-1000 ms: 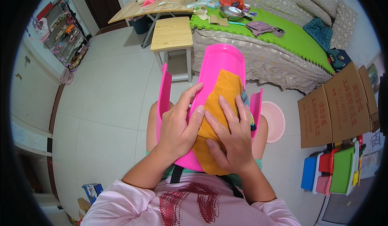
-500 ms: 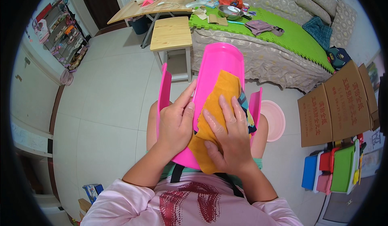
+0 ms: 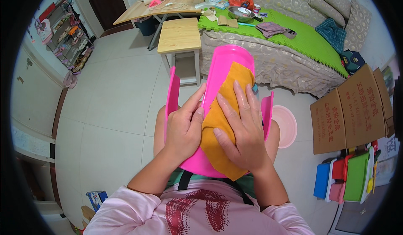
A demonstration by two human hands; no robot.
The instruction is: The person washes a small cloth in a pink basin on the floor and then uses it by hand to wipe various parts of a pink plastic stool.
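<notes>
A bright pink plastic piece [image 3: 228, 55] with a long shallow middle panel and an upright wing on each side rests across my lap. My left hand [image 3: 184, 131] is closed on the left edge of the middle panel, thumb on top and index finger stretched along the rim. A mustard-yellow cloth [image 3: 216, 153] lies on the panel's right half, and a bit of its patterned blue underside shows at the right edge. My right hand [image 3: 244, 131] lies flat on the cloth with its fingers slightly apart, pressing it against the plastic.
A wooden-topped stool [image 3: 179, 35] stands just beyond the plastic piece. Behind are a folding table [image 3: 161, 10] and a sofa with a green foam mat [image 3: 312, 42]. A pale pink basin [image 3: 286, 128], cardboard boxes [image 3: 346, 113] and coloured bins [image 3: 356, 177] stand on the right.
My right hand has slid the cloth forward and slightly right along the panel. Less of the cloth's patterned underside shows now. My left hand keeps its hold.
</notes>
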